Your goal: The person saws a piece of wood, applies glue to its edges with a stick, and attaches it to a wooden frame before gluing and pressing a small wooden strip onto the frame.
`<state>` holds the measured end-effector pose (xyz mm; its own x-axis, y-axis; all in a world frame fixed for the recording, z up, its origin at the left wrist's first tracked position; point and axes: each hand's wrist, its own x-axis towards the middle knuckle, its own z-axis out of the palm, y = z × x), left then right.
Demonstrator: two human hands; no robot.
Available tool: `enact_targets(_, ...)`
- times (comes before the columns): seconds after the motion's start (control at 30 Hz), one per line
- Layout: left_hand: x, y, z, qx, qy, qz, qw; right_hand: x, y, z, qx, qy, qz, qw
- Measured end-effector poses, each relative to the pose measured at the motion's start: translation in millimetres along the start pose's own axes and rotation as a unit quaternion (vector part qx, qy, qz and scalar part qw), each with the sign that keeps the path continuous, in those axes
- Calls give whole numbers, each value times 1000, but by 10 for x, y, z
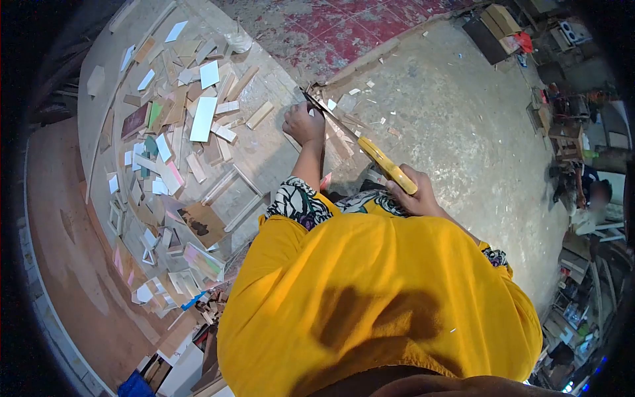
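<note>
In the head view, my right hand [418, 191] is wrapped around the yellow handle of a hand saw [378, 157]. The saw's thin blade slants up and left from the handle, and its far end lies close beside my left hand [305, 124]. That hand is closed at the edge of the worktable [271, 155], its fingers curled by the blade. What it grips is too small and hidden to make out. Left of it, a short wood block [260, 115] and a white-faced strip [203, 119] lie on the tabletop.
Many wood offcuts cover the worktable, along with a small wooden frame [228, 193]. Wood scraps [339, 142] lie on the concrete floor beyond the table edge. Cardboard boxes [501, 21] stand at upper right. A person [592, 198] is at the far right among clutter.
</note>
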<state>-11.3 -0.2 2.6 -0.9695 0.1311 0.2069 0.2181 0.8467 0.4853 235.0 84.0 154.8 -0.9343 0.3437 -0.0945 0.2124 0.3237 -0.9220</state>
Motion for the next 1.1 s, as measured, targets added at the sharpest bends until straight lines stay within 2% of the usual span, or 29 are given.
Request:
enact_targets(0.2,-10,3,15,7,6,7,1000,41,-110,-55,28,-29,67,997)
enact_targets(0.3,-26,-21,36,11,1,12,1000,73,-193,-69,27,-51,54,997)
enact_targets(0.37,-26,-62,96,26,40,43,998,106,-215,-42,40,-36,59,997)
enact_targets(0.5,-29,-47,72,0,20,47,999,132,-205,-54,21,-40,73,996)
enact_targets(0.53,-20,-78,117,2,19,49,999,126,-137,-37,-3,-50,39,998)
enact_targets(0.7,-27,-83,66,23,13,56,998,88,-138,-53,-21,-51,-13,998)
enact_targets(0.8,-39,-69,46,26,6,53,998,87,-70,-14,1,-36,24,999)
enact_targets(0.9,-19,-45,35,32,3,53,998,123,-51,5,-52,-29,37,998)
enact_targets(1.07,-33,-43,35,35,1,52,998,111,-91,10,13,-28,53,998)
enact_targets(1.1,-38,-44,46,34,25,61,997,115,-91,19,14,-29,52,998)
